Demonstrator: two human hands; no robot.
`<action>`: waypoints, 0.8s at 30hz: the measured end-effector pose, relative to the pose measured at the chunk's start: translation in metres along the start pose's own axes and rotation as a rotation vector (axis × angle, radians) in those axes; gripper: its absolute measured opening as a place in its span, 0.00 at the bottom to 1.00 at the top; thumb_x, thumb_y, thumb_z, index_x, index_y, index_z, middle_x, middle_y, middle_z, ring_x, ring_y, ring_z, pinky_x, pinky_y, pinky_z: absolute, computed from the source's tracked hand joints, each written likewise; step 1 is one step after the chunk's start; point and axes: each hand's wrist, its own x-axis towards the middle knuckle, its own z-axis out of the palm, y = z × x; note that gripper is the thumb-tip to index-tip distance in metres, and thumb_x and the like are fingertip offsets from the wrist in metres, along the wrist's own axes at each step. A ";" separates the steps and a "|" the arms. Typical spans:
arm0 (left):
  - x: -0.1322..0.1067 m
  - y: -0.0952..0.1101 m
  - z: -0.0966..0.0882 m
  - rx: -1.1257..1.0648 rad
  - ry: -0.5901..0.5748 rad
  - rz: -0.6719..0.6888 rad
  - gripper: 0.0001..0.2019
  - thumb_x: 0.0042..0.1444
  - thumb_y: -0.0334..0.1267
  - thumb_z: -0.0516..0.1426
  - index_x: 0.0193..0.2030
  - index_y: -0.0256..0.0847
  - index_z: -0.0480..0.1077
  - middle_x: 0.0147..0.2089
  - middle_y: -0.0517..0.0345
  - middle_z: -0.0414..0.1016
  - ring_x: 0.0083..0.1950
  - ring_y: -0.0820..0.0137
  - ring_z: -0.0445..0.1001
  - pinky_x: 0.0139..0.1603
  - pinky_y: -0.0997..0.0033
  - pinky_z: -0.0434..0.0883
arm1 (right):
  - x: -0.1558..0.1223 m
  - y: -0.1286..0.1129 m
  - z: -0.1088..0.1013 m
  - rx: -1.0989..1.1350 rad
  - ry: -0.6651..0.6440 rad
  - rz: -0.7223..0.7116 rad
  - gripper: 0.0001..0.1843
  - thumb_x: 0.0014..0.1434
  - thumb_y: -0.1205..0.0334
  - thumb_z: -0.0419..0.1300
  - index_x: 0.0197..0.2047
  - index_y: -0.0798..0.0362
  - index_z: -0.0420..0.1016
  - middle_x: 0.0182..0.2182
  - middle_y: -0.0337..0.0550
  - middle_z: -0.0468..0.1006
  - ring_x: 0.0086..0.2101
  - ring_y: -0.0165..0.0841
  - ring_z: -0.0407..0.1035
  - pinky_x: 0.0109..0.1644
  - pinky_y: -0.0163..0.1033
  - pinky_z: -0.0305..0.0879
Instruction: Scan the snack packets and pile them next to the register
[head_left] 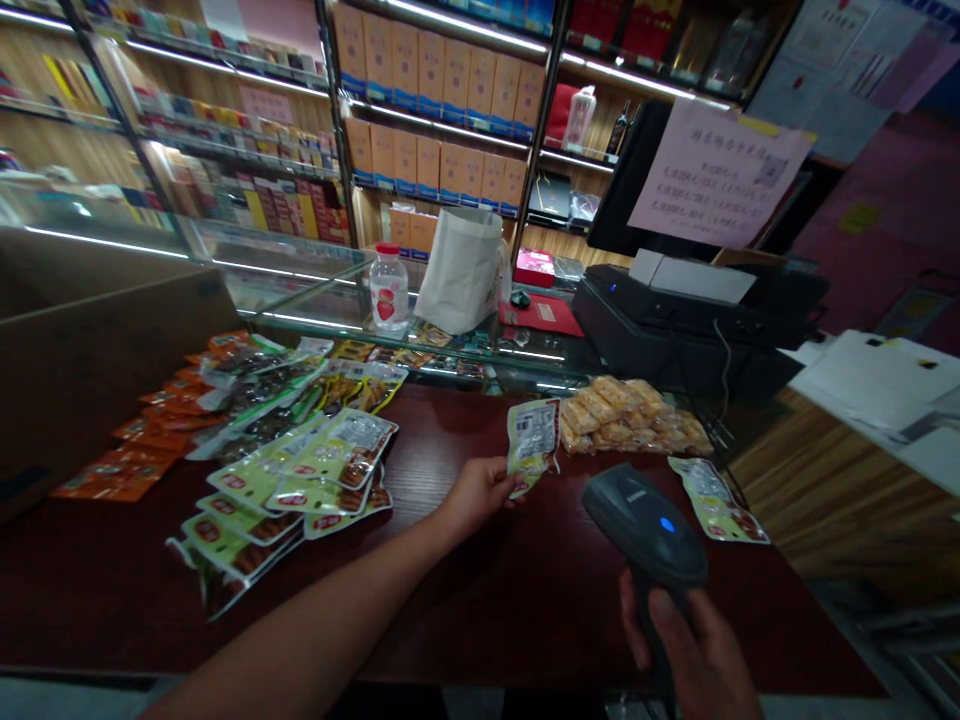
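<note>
My left hand (484, 493) pinches the lower edge of a green and white snack packet (534, 438), whose printed back with a barcode shows. In my right hand (686, 640) is a dark barcode scanner (645, 525), gripped by its handle, a blue light glowing on top. Its head points toward the packet, with a gap between them. Left of my left hand lies a loose pile of similar green packets (322, 470). Another green packet (720, 500) rests alone on the right side of the dark red counter (450, 600).
Wrapped pastry-like snacks (630, 415) are heaped behind the scanner. Orange packets (150, 430) lie beside a cardboard box (97, 360) at left. A red-capped bottle (388, 288) and a white bag (465, 270) stand on the glass case. A black monitor and printer-like machine (690, 320) stand at right.
</note>
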 end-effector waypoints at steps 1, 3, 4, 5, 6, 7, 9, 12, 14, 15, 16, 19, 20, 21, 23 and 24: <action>0.000 -0.001 0.000 0.014 0.001 0.004 0.09 0.53 0.39 0.58 0.35 0.36 0.74 0.30 0.58 0.77 0.32 0.69 0.75 0.32 0.73 0.71 | 0.000 0.000 0.000 0.001 -0.008 0.002 0.32 0.53 0.29 0.58 0.30 0.54 0.74 0.17 0.36 0.66 0.21 0.30 0.59 0.28 0.36 0.57; 0.001 -0.002 -0.001 0.040 -0.001 0.016 0.09 0.54 0.40 0.57 0.35 0.36 0.74 0.30 0.58 0.76 0.32 0.69 0.75 0.32 0.73 0.71 | -0.001 -0.001 0.001 0.002 -0.019 0.011 0.33 0.53 0.28 0.58 0.30 0.54 0.75 0.17 0.36 0.66 0.20 0.30 0.58 0.28 0.36 0.57; 0.001 -0.002 -0.002 0.051 -0.003 0.025 0.10 0.54 0.41 0.57 0.36 0.36 0.74 0.30 0.58 0.76 0.32 0.69 0.75 0.32 0.72 0.71 | -0.001 -0.001 0.002 0.003 -0.025 0.016 0.33 0.53 0.28 0.58 0.30 0.54 0.74 0.17 0.36 0.66 0.20 0.29 0.58 0.28 0.36 0.57; 0.001 -0.002 -0.002 0.062 -0.005 0.031 0.10 0.55 0.41 0.57 0.36 0.36 0.75 0.30 0.58 0.76 0.32 0.68 0.75 0.32 0.72 0.71 | -0.001 -0.001 0.002 0.001 -0.028 0.020 0.33 0.52 0.28 0.58 0.30 0.54 0.74 0.17 0.36 0.66 0.20 0.29 0.57 0.28 0.36 0.57; 0.001 -0.002 -0.003 0.073 -0.005 0.036 0.11 0.55 0.41 0.56 0.37 0.35 0.75 0.30 0.58 0.77 0.32 0.68 0.75 0.32 0.72 0.71 | -0.002 -0.001 0.002 -0.002 -0.029 0.024 0.33 0.52 0.27 0.58 0.29 0.54 0.74 0.16 0.36 0.65 0.20 0.29 0.57 0.28 0.36 0.57; 0.001 -0.001 -0.003 0.092 -0.003 0.041 0.11 0.55 0.41 0.56 0.37 0.35 0.75 0.30 0.57 0.77 0.32 0.68 0.75 0.32 0.72 0.71 | -0.002 -0.001 0.003 -0.005 -0.032 0.025 0.33 0.52 0.27 0.57 0.29 0.54 0.74 0.16 0.36 0.65 0.20 0.29 0.58 0.27 0.36 0.57; 0.001 0.000 -0.004 0.162 0.007 0.063 0.12 0.56 0.41 0.56 0.37 0.35 0.76 0.31 0.56 0.78 0.32 0.68 0.76 0.33 0.72 0.71 | -0.002 0.000 0.003 -0.011 -0.033 0.024 0.33 0.53 0.28 0.57 0.28 0.54 0.74 0.16 0.37 0.66 0.20 0.29 0.58 0.27 0.35 0.57; 0.000 0.002 -0.004 0.251 0.015 0.100 0.12 0.57 0.40 0.56 0.37 0.35 0.77 0.33 0.56 0.79 0.33 0.68 0.76 0.34 0.72 0.70 | -0.003 0.001 0.002 -0.004 -0.029 0.002 0.32 0.54 0.29 0.58 0.28 0.54 0.74 0.17 0.37 0.67 0.19 0.29 0.59 0.26 0.34 0.57; 0.000 0.003 -0.003 0.217 0.018 0.085 0.11 0.56 0.39 0.56 0.37 0.36 0.77 0.33 0.57 0.79 0.32 0.68 0.76 0.34 0.73 0.70 | -0.005 0.003 0.001 0.003 -0.021 -0.008 0.31 0.54 0.31 0.58 0.28 0.54 0.74 0.16 0.37 0.66 0.19 0.28 0.58 0.25 0.34 0.57; 0.001 0.002 -0.003 0.183 0.017 0.071 0.11 0.56 0.39 0.56 0.37 0.36 0.77 0.32 0.57 0.79 0.32 0.69 0.75 0.33 0.73 0.70 | -0.005 0.003 0.000 0.008 -0.020 -0.013 0.30 0.55 0.31 0.58 0.28 0.54 0.74 0.16 0.37 0.66 0.19 0.28 0.58 0.25 0.33 0.57; 0.001 0.002 -0.002 0.152 0.015 0.060 0.10 0.55 0.38 0.56 0.37 0.36 0.77 0.32 0.58 0.79 0.31 0.69 0.75 0.32 0.73 0.70 | -0.006 0.004 -0.001 0.012 -0.022 -0.020 0.30 0.55 0.32 0.59 0.29 0.54 0.74 0.16 0.37 0.66 0.19 0.28 0.58 0.24 0.33 0.57; 0.001 0.003 -0.002 0.117 0.012 0.060 0.10 0.55 0.40 0.57 0.36 0.36 0.76 0.30 0.58 0.78 0.30 0.69 0.74 0.31 0.74 0.69 | -0.008 0.005 -0.005 0.013 -0.021 -0.043 0.29 0.57 0.34 0.58 0.30 0.55 0.75 0.16 0.37 0.66 0.19 0.28 0.58 0.25 0.33 0.57; 0.000 0.003 -0.001 0.121 0.018 0.069 0.10 0.55 0.40 0.58 0.35 0.36 0.76 0.30 0.58 0.78 0.30 0.69 0.74 0.31 0.73 0.69 | -0.008 0.006 -0.007 0.016 -0.016 -0.047 0.28 0.57 0.34 0.59 0.31 0.55 0.75 0.17 0.37 0.66 0.19 0.28 0.58 0.25 0.33 0.57; -0.001 0.004 0.001 0.127 0.023 0.076 0.10 0.55 0.41 0.58 0.35 0.37 0.76 0.30 0.58 0.78 0.31 0.69 0.74 0.32 0.73 0.69 | -0.008 0.006 -0.010 0.021 -0.007 -0.050 0.28 0.58 0.35 0.59 0.31 0.55 0.75 0.17 0.36 0.66 0.20 0.28 0.58 0.25 0.33 0.57; -0.002 0.005 0.007 0.125 0.030 0.085 0.11 0.55 0.42 0.58 0.36 0.37 0.77 0.31 0.57 0.78 0.32 0.68 0.75 0.33 0.73 0.70 | -0.008 0.007 -0.018 0.033 0.023 -0.054 0.27 0.58 0.36 0.59 0.32 0.55 0.75 0.17 0.36 0.66 0.20 0.28 0.58 0.25 0.33 0.58; -0.003 0.005 0.013 0.117 0.021 0.084 0.11 0.55 0.42 0.58 0.37 0.37 0.77 0.32 0.57 0.78 0.32 0.68 0.75 0.33 0.73 0.71 | -0.007 0.007 -0.023 0.040 0.044 -0.055 0.26 0.59 0.36 0.59 0.33 0.55 0.75 0.17 0.36 0.66 0.20 0.28 0.58 0.26 0.33 0.58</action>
